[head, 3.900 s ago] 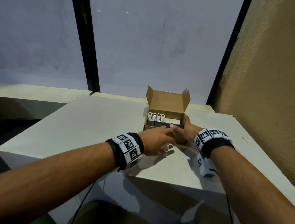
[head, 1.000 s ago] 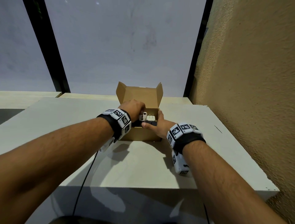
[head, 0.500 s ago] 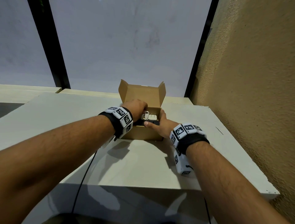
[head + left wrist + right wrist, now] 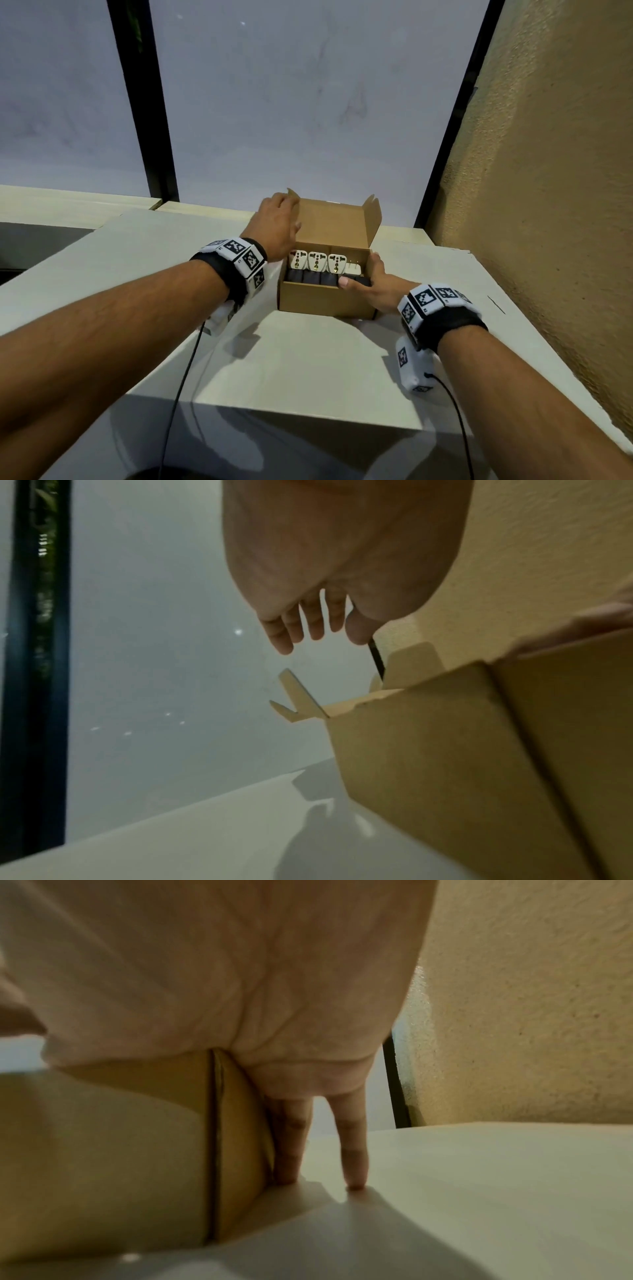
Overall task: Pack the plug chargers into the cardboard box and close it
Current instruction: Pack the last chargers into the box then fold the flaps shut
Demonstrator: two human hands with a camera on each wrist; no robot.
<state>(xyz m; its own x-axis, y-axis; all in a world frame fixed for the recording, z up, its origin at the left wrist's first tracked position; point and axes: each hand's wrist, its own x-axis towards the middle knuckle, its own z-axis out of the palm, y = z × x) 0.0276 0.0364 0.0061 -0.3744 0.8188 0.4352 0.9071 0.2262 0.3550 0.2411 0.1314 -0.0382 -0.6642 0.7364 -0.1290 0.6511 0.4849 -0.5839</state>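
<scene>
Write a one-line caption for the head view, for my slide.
Right hand steadies the open cardboard box of plug chargers while the left hand hovers by its raised lid.

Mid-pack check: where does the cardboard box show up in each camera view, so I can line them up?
Head: cardboard box at centre on the table, lid up.
Left wrist: cardboard box fills the lower right, below the left hand.
Right wrist: cardboard box at lower left, beneath the right hand.
Shared landmark: the textured tan wall along the right side of all three.
</scene>
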